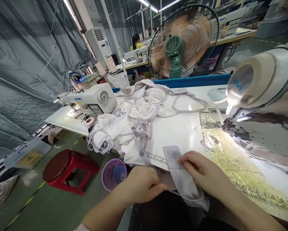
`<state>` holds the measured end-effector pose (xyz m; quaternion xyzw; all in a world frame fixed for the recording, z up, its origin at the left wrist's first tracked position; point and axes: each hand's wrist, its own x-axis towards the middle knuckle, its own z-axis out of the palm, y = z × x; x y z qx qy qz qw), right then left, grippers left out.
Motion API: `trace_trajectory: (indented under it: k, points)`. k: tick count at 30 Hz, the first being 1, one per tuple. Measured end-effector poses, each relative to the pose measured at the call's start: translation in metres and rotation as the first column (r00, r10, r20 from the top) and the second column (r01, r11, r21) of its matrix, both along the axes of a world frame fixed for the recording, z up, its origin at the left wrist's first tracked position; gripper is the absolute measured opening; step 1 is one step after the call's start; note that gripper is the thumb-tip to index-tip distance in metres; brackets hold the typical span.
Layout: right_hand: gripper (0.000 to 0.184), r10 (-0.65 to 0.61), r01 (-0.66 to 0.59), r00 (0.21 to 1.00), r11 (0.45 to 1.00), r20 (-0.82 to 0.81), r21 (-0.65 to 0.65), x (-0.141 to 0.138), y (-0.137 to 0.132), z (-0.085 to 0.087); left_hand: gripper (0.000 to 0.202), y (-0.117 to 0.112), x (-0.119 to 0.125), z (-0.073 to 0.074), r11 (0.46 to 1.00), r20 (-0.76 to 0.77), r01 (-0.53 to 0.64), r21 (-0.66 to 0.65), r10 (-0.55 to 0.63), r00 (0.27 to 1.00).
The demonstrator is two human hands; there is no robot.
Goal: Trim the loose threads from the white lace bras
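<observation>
My right hand (201, 170) is at the table's front edge, thumb and fingers pinched on a pale grey fabric piece with printed lettering (172, 155). The piece's white lower part (186, 184) hangs over the edge toward my lap. Beside it, my left hand (145, 185) is closed, fingers curled under; what they grip is hidden. A grey strap (141, 136) runs from the pile down behind that hand. White lace bras with grey edging (146, 109) lie heaped beyond my left hand. On the right stands a lit sewing machine (252, 83), its needle area apart from my hands.
Another sewing machine (88, 99) stands at the left on the same white table (179, 131). Behind the table is a large fan (174, 46). A purple basket (109, 175) and a red stool (70, 170) are on the floor. A person (136, 43) sits farther back.
</observation>
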<state>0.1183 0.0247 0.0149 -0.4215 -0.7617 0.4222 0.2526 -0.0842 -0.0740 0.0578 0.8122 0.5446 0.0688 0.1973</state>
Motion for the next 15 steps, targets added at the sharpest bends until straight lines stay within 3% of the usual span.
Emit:
trace_trajectory:
  k: [3, 7, 10, 15]
  points:
    - [0.017, 0.158, -0.183, 0.982, 0.932, 0.104, 0.312, 0.003, -0.004, -0.003, 0.024, 0.011, 0.009, -0.013, 0.957, 0.04, -0.001, 0.29, -0.011, 0.999]
    - [0.021, 0.119, -0.242, 0.963, 0.777, 0.242, 0.581, -0.001, -0.01, -0.01, 0.031, 0.018, 0.011, -0.032, 0.924, -0.059, 0.099, 0.369, -0.083, 0.995]
    - [0.028, 0.071, -0.275, 0.943, 0.719, 0.326, 0.639, -0.006, -0.015, -0.015, 0.031, 0.017, 0.011, -0.037, 0.927, -0.092, 0.082, 0.367, -0.052, 0.994]
    - [0.029, 0.06, -0.315, 0.921, 0.696, 0.385, 0.645, -0.004, -0.013, -0.015, 0.028, 0.017, 0.012, -0.035, 0.928, -0.074, 0.075, 0.364, -0.051, 0.996]
